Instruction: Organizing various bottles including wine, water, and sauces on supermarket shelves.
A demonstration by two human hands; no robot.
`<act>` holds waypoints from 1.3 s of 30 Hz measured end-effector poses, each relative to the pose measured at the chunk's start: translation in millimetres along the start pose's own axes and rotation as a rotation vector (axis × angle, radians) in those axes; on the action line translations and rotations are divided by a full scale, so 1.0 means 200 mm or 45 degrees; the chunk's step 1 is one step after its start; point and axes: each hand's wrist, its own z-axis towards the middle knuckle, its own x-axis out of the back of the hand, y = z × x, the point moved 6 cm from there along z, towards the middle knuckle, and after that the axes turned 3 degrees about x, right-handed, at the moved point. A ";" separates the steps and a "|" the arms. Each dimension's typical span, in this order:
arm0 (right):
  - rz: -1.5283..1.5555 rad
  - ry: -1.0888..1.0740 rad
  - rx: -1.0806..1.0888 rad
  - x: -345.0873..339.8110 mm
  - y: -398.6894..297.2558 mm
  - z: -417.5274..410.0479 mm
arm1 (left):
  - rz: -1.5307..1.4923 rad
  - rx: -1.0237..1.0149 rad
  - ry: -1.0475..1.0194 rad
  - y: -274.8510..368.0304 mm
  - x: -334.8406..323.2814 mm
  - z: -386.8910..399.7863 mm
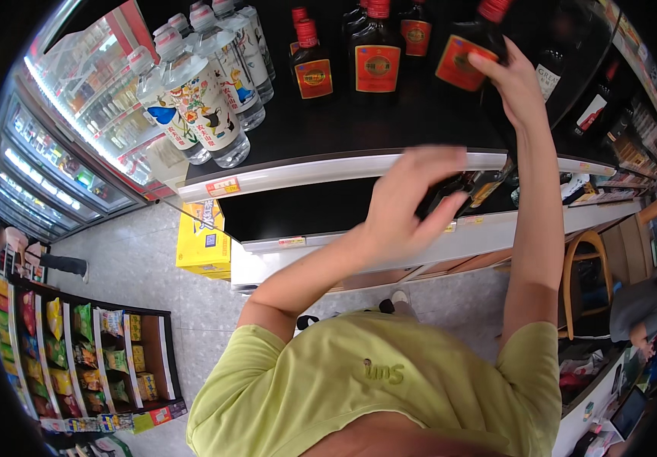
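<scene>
My right hand (514,85) grips a dark glass liquor bottle (468,54) with a red cap and a red label, tilted over the black upper shelf (328,123). My left hand (408,200), blurred, is raised in front of the shelf's front edge with its thumb and fingers apart; nothing shows between them. Left of the held bottle, similar liquor bottles (377,65) stand upright on the upper shelf. Farther left is a cluster of clear plastic water bottles (208,111) with printed pictures. Behind my left hand, more bottles (485,185) show partly on the lower shelf.
A lower shelf (300,211) lies under the white rail (328,169). Dark wine bottles (548,71) stand at the right. A yellow carton (204,240) is by the shelf's left end. Snack racks (82,354), a wooden chair (571,285) and other people (642,308) are farther off.
</scene>
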 end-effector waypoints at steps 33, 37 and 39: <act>0.263 -0.182 -0.337 -0.10 0.76 0.44 | -0.127 0.587 -0.149 -0.14 0.13 -0.49; 0.208 -0.166 -0.318 -0.10 0.77 0.43 | -0.114 0.593 -0.150 -0.13 0.12 -0.52; 0.126 -0.182 -0.289 -0.11 0.75 0.42 | -0.117 0.607 -0.144 -0.13 0.12 -0.53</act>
